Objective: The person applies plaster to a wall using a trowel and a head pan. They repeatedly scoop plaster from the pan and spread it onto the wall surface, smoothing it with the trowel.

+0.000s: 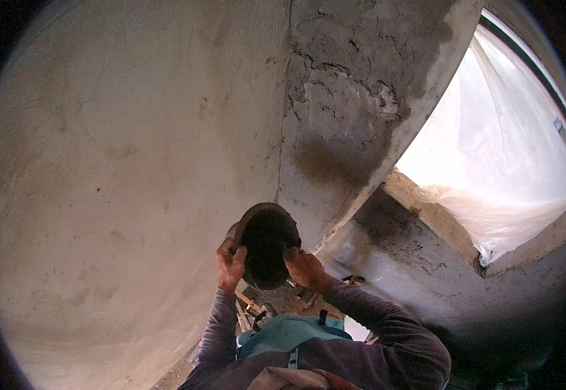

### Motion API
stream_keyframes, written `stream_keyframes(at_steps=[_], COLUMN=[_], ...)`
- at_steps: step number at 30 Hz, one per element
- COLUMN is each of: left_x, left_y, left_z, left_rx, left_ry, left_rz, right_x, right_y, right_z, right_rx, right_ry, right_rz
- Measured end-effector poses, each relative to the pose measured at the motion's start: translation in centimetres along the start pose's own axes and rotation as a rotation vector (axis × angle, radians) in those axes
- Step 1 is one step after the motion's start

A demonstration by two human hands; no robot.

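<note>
A dark round bucket [247, 220] is held up in front of me, its mouth tilted toward my face. Its inside is too dark to tell what, if anything, lies in it. My left hand [231, 265] is closed on the left side of the rim, thumb over the edge. On the right side, my right hand [306, 270] grips the rim too, with its fingers curled. Behind the bucket, the wall corner runs upward between a smooth beige wall [127, 162] and rough grey plaster [354, 78].
To the right, a window opening is covered with clear plastic sheeting [498, 143], above a rough sill [439, 211]. Grey plaster [406, 260] continues below it. Wooden pieces [247, 300] and other clutter lie on the floor beneath the bucket, partly hidden by my teal apron [293, 333].
</note>
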State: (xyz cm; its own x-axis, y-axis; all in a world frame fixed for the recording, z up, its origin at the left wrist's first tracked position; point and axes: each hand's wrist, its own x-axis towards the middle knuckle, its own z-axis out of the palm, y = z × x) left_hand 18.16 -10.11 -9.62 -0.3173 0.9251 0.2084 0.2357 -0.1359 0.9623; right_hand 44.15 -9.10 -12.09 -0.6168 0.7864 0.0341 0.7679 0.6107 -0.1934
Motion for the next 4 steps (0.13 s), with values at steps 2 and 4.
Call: stream_keyframes(at_steps=[2, 4], left_x=[1.2, 1.0], left_y=[0.5, 0.4], left_z=[0.4, 0.2], left_rx=[0.070, 0.050], left_ry=[-0.035, -0.078], left_rz=[0.026, 0.088], right_x=[0.0, -0.5], right_y=[-0.1, 1.0], right_z=[0.0, -1.4], right_rx=[-0.085, -0.069], right_ry=[-0.070, -0.224], right_rz=[-0.041, -0.126])
